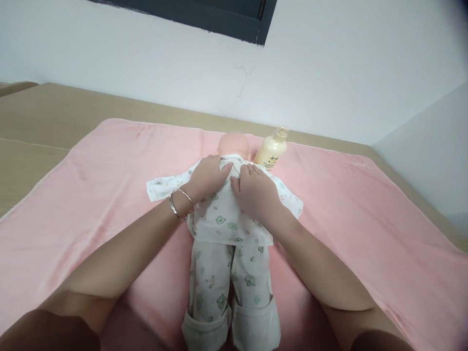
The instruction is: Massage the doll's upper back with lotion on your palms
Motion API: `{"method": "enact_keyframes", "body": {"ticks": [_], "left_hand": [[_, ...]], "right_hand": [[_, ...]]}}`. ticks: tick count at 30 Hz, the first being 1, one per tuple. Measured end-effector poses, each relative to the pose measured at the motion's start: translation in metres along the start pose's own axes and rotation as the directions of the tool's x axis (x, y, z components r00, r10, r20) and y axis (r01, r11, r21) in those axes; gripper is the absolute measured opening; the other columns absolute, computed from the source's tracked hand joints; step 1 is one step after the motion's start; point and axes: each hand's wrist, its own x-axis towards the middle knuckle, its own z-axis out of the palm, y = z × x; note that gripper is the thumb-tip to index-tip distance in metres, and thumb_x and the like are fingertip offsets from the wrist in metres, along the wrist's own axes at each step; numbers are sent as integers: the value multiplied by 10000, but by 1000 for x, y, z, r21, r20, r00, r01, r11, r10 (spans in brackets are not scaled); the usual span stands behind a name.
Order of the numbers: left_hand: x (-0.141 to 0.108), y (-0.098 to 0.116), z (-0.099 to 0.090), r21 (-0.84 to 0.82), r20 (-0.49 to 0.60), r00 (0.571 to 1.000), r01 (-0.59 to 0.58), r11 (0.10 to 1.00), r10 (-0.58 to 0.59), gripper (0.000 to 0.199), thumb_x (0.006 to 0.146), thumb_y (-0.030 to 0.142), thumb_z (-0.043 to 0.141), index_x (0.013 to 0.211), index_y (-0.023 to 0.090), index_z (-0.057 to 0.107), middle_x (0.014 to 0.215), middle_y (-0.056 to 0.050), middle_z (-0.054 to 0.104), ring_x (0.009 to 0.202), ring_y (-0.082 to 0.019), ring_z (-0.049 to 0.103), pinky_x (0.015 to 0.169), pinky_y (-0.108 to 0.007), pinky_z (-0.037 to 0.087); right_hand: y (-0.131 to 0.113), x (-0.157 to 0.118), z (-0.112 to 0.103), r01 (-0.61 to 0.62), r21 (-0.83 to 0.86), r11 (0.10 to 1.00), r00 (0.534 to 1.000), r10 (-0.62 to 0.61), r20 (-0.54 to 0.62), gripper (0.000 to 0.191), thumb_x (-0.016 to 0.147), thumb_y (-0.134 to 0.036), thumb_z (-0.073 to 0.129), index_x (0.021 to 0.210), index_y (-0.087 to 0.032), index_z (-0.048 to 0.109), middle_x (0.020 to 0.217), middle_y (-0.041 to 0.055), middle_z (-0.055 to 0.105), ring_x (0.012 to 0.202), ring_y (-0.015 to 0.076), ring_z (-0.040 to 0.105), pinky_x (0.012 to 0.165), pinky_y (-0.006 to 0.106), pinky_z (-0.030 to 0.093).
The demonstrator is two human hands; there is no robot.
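Note:
A baby doll (234,144) lies face down, its bald head away from me. It wears a white printed top (226,219) and matching trousers (212,278) with turned-up cuffs. My left hand (208,176) rests on the left side of the upper back, fingers over the shoulder and thumb apart; two silver bangles (179,204) circle that wrist. On the right side of the upper back lies my right hand (255,189), its fingers extended over the cloth near the neckline. Both hands press flat and hold nothing.
A pink blanket (109,195) lies under the doll on a wooden surface (54,112). Beside the doll's head, to the right, a pale yellow pump bottle (270,150) leans or lies tilted. Behind is a white wall (164,68) with a dark frame (234,24).

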Motion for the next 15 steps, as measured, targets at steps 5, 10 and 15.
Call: {"method": "enact_keyframes", "body": {"ticks": [5, 10, 15], "left_hand": [[-6, 4, 0, 89, -21, 999, -48, 995, 51, 387, 1010, 370, 346, 1024, 129, 649, 1087, -171, 713, 1032, -293, 648, 922, -433, 512], [-31, 23, 1, 365, -13, 975, -200, 909, 220, 431, 1012, 228, 239, 1038, 74, 641, 1097, -240, 666, 1071, -351, 606, 959, -498, 472], [-36, 27, -3, 438, 73, 950, -305, 846, 304, 449, 982, 135, 216, 983, 79, 662, 1123, -243, 658, 1099, -358, 590, 961, -494, 455]], "right_hand": [[13, 11, -1, -22, 130, 991, 998, 15, 60, 477, 1072, -378, 301, 1311, -73, 580, 1432, 224, 604, 1383, 335, 524, 1101, 446, 447], [31, 32, 11, 2, 187, 982, 999, -12, 51, 543, 1079, -403, 306, 1424, -37, 513, 1540, 230, 507, 1467, 325, 442, 1183, 452, 377], [23, 25, 14, 10, 95, 995, 1000, -13, 27, 567, 1084, -350, 281, 1475, 20, 456, 1539, 247, 505, 1468, 355, 432, 1222, 479, 317]]}}
